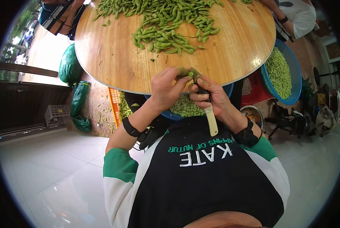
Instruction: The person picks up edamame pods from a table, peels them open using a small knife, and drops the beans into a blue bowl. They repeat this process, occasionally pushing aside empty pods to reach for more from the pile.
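Both hands meet over the near edge of the round wooden table [117,57]. My left hand [168,88] pinches a green pod [191,73] between thumb and fingers. Curled fingers of my right hand [211,95] hold a knife [211,121] with a pale handle end pointing down toward my shirt; its dark part lies in the fingers and the blade cannot be made out. Beyond the hands, a heap of green pods [166,32] lies on the table. Below them, shelled beans [187,106] fill a blue basin, partly hidden by my hands.
Another blue basin [299,81] of beans stands at the right, beside a red stool [253,89]. An orange crate [114,106] and green sacks [69,64] are on the left. Two people's arms [68,21] [287,26] show at the table's far sides.
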